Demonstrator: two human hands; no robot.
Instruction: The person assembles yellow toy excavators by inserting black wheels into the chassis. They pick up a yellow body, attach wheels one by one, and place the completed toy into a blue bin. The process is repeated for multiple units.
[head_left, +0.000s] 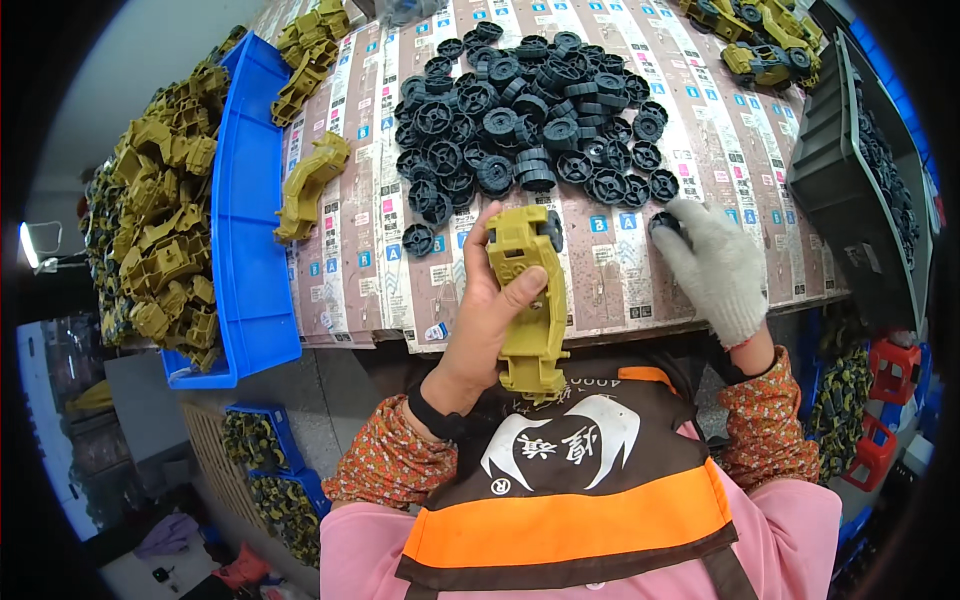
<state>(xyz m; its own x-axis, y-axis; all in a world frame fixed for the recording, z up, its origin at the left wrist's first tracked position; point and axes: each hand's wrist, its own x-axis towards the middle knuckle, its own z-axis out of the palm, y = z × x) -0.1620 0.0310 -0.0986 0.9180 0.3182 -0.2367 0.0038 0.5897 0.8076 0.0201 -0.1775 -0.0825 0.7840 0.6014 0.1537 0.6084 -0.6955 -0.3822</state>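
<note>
My bare left hand [490, 300] grips an olive-yellow plastic toy car body [535, 335], its underside up and my thumb pressed on it. A dark wheel [551, 232] sits at the body's far right corner. At the right, my right hand [718, 268], in a white knitted glove, has its fingertips closed around a dark toy wheel [662, 222] on the table. Beyond both hands lies a large heap of loose dark toy wheels [500, 125]. One single wheel [418, 239] lies left of the car body.
A blue bin [250, 230] heaped with olive car bodies [165, 210] stands at the left. Beside it another car body [315, 185] lies on the printed-paper-covered table [355, 290]. A grey crate [835, 190] of dark wheels leans at the right. Finished-looking toy cars [765, 60] lie far right.
</note>
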